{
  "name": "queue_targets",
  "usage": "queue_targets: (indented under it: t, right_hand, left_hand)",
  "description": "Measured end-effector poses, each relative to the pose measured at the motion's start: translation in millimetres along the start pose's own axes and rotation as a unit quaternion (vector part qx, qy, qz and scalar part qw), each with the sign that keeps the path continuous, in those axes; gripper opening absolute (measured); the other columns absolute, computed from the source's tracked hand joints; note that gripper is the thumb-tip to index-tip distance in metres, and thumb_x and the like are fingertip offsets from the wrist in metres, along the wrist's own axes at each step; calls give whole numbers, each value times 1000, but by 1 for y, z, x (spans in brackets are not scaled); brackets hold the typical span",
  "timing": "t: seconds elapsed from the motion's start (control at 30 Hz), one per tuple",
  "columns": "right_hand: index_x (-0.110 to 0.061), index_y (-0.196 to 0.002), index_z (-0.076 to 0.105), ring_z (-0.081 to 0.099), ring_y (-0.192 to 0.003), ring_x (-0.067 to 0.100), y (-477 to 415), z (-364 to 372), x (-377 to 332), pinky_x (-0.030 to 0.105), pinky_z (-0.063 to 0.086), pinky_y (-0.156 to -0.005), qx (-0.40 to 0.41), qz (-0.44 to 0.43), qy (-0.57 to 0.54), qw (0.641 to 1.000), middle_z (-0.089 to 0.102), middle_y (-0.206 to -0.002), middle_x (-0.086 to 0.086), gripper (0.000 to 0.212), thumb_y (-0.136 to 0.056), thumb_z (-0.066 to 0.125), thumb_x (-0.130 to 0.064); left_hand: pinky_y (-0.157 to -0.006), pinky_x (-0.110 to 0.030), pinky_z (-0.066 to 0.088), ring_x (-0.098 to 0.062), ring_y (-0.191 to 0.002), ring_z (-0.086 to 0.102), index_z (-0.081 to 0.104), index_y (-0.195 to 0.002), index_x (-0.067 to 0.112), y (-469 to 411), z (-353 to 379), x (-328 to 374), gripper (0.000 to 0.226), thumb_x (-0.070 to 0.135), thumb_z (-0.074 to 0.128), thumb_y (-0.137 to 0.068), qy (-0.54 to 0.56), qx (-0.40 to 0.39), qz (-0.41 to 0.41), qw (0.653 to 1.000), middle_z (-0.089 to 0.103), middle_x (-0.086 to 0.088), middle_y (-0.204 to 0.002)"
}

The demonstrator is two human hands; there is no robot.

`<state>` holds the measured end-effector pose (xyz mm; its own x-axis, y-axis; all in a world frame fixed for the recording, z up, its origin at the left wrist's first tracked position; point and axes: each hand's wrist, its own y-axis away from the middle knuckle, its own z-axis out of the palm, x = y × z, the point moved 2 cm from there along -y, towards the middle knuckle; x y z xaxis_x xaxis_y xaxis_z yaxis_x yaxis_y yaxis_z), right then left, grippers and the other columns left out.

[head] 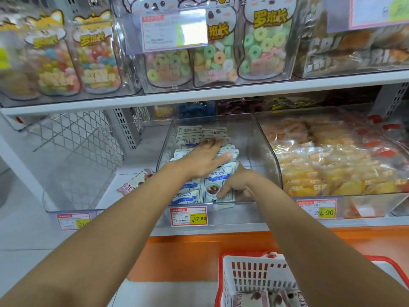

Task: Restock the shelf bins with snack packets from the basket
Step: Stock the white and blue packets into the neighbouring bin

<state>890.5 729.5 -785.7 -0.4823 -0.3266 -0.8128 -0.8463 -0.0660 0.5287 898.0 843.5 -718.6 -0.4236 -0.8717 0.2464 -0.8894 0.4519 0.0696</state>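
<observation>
A clear shelf bin [254, 138] in the middle holds rows of white-and-blue snack packets [192, 191]. My left hand [203, 158] lies flat with straight fingers on top of the packets, reaching toward the back rows. My right hand [238, 185] is at the bin's front right, fingers curled against the front packets, thumb on a packet face. The red-and-white basket [250, 275] sits at the bottom right with a few packets [263, 298] in it.
A pink packet [137, 180] lies on the shelf left of the bin. An empty clear bin [73, 209] stands at the left, a bin of orange packets [332, 165] at the right. Candy bags fill the upper shelf [199, 98]. Price tags [188, 216] hang in front.
</observation>
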Motion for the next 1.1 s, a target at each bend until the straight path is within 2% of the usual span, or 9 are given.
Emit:
queue_targets:
  t: [0.17,0.27,0.43,0.53,0.63,0.77,0.93,1.03,1.1]
  right_hand:
    - [-17,-145,14,62,-104,33,-10,-1,3,52,54,-85,14,-12,52,998,64,-116,12,142,-26,87,8]
    - [-13,-135,29,66,-98,34,-1,-1,-1,51,55,-82,23,-16,77,997,66,-107,17,105,-49,78,21]
    - [-11,-98,51,63,-103,39,8,-5,-2,47,52,-84,15,-8,36,999,67,-103,20,56,-60,62,29]
    - [-8,-79,52,62,-96,37,9,-10,0,43,51,-79,5,-6,19,1000,64,-89,20,41,-66,53,30]
    - [-5,-75,58,62,-103,35,8,-11,4,43,51,-92,-10,3,58,998,66,-105,23,32,-64,60,25]
    - [-10,-76,51,56,-78,27,13,-7,1,36,48,-72,44,-37,98,994,60,-84,19,37,-66,55,26]
    - [-11,-69,43,51,-73,23,24,-4,-6,30,47,-59,57,-75,191,977,51,-73,11,33,-74,46,22]
    - [3,-93,50,50,-88,24,33,-3,-10,29,42,-69,88,-87,266,956,52,-89,14,12,-86,44,11]
    - [2,-139,32,51,-114,30,36,-3,-11,34,42,-90,111,-75,306,943,50,-126,20,47,-93,41,0]
  left_hand:
    - [-115,-30,19,-22,-143,19,32,-145,7,24,-9,0,76,42,64,-87,-82,-5,25,996,22,-11,-156]
    - [-109,-34,32,-25,-133,35,38,-139,7,35,-4,3,75,33,75,-79,-84,-4,7,996,35,-9,-148]
    - [-106,-38,38,-27,-133,40,29,-144,7,34,8,6,86,16,79,-75,-78,12,-10,997,31,-11,-151]
    - [-104,-39,40,-29,-131,41,21,-148,8,35,11,6,94,12,79,-74,-76,15,-10,997,32,-12,-151]
    - [-102,-38,40,-29,-130,41,21,-147,6,35,14,10,94,17,79,-74,-89,16,-7,996,34,-13,-148]
    - [-99,-39,43,-30,-127,43,28,-141,1,34,15,13,88,22,80,-73,-110,27,-27,993,38,-16,-143]
    - [-102,-39,42,-27,-130,41,29,-142,1,39,9,12,91,28,81,-72,-87,14,-39,995,35,-14,-146]
    - [-100,-39,43,-26,-126,45,22,-147,4,48,5,12,87,24,74,-80,-72,29,-50,996,33,-10,-150]
    - [-99,-35,44,-24,-125,47,27,-147,6,60,1,14,74,20,65,-86,-52,72,-47,995,37,-8,-148]
